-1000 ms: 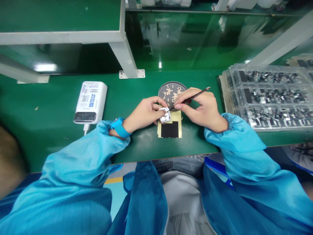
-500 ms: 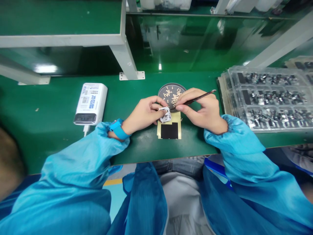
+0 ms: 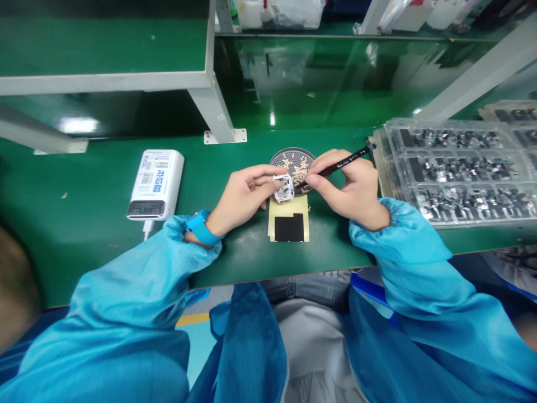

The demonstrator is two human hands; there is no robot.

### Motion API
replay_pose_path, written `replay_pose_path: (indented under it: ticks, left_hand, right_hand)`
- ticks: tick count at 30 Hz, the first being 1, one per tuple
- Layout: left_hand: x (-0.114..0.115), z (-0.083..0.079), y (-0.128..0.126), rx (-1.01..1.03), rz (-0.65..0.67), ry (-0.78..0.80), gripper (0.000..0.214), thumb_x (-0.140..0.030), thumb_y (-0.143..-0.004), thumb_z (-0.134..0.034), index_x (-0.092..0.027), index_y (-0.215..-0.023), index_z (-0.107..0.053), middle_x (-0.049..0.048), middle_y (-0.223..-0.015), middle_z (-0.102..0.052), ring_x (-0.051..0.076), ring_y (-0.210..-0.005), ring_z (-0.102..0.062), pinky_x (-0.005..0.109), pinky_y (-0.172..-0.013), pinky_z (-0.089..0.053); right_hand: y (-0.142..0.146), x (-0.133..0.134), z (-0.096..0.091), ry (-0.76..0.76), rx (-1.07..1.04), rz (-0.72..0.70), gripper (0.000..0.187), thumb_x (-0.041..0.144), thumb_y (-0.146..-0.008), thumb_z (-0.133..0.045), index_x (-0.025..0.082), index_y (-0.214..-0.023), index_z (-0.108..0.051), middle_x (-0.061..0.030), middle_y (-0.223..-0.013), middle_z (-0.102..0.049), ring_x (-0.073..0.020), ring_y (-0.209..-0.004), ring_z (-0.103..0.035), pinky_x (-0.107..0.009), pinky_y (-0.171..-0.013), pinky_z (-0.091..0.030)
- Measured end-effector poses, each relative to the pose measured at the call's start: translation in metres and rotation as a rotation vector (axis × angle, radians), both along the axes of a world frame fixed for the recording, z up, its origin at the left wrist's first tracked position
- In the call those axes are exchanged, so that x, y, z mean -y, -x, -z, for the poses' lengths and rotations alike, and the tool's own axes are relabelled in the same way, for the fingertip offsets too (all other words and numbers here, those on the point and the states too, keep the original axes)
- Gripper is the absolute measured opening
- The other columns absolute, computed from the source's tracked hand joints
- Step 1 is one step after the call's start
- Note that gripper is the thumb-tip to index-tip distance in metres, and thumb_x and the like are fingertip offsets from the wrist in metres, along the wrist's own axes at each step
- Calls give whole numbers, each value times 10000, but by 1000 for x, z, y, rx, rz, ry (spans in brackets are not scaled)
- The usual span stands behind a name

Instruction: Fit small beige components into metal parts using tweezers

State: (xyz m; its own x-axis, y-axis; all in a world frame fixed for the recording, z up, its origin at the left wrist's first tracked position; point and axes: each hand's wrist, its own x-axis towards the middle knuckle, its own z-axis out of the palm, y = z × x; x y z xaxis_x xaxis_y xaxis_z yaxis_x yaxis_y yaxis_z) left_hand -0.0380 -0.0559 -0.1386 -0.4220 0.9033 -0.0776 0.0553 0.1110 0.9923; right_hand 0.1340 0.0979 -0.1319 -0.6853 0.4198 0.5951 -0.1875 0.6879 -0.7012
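Thumb and fingers of my left hand (image 3: 241, 195) pinch a small white plastic housing (image 3: 285, 188) with dark details inside it. My right hand (image 3: 354, 184) is closed around black tweezers (image 3: 348, 161) with white lettering, held like a pen. Their tips point down to the left, close beside the housing's right edge; whether they touch it I cannot tell. Behind both hands lies a round grey perforated dish (image 3: 279, 158) with many small beige pieces (image 3: 301, 165). Below the housing, a yellow backing sheet (image 3: 289, 207) carries a black sticker (image 3: 288, 228).
At left on the green bench (image 3: 235, 252) lies a white power bank (image 3: 156, 182) with a cable plugged in. Clear compartment trays (image 3: 461, 154) of small shiny parts stand at right. A white shelf leg (image 3: 218, 106) is bolted to the bench behind.
The tweezers have rolled in my right hand, so their lettering now shows. My left hand has turned the housing, exposing more of its inside. The view has tilted slightly upward.
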Motion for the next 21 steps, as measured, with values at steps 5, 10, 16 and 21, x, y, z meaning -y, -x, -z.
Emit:
replay_pose_path:
  ticks: [5,10,16,21]
  left_hand:
    - [0,1,0,-20,-28,-38,378,-384,-879,-782,-173,-1191,-814,88,-969,-796,132,-660,-639,212,-489,-495]
    - [-1,2,6,-38,-79,-115,400,-435,-873,-800,-169,-1171,-824,91,-916,-796,100,-577,-579,203,-453,-451]
    - [-2,1,13,-91,-153,-157,416,-449,-880,-800,-183,-1200,-814,87,-924,-797,101,-588,-578,203,-439,-441]
    - [-2,5,16,-86,-121,-118,412,-399,-853,-817,-190,-1207,-787,89,-1041,-799,141,-740,-682,197,-496,-510]
  right_hand:
    - [1,2,0,25,28,4,300,502,-895,-790,206,-906,-739,-65,-884,-754,-201,-832,-697,-357,-770,-581]
    - [2,-4,1,246,54,-62,301,505,-902,-783,209,-896,-731,-63,-926,-761,-208,-902,-720,-371,-849,-597]
    - [5,-17,4,436,125,-137,377,565,-862,-804,204,-925,-715,-64,-982,-766,-198,-926,-721,-357,-856,-603]
    - [6,-9,-2,551,89,-78,497,683,-915,-676,188,-876,-665,-53,-917,-752,-145,-784,-685,-295,-743,-579]
